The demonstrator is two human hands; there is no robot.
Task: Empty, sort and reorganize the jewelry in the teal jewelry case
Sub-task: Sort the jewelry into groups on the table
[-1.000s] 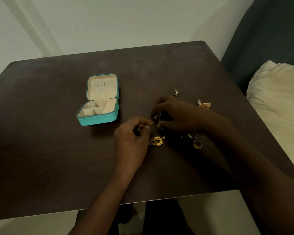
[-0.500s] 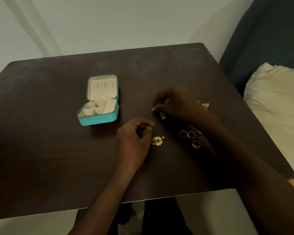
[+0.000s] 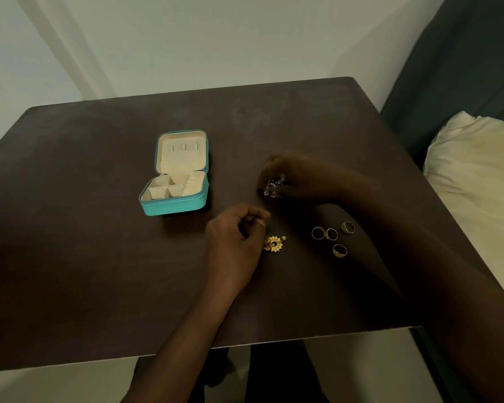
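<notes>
The right hand (image 3: 297, 177) pinches small sparkling silver jewelry (image 3: 272, 186). The left hand (image 3: 233, 242) rests curled, holding nothing visible, a gold sunburst earring (image 3: 274, 243) just beside its fingers (image 3: 256, 221). The open teal jewelry case (image 3: 176, 177) stands left of them on the dark brown bench (image 3: 85, 257).

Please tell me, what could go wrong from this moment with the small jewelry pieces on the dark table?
The right hand pinches a sparkly piece above the table; a loose grip could drop it. The right forearm hangs over four gold rings, so pulling back may sweep them off. The left hand rests beside the gold earring and might nudge it.
</notes>
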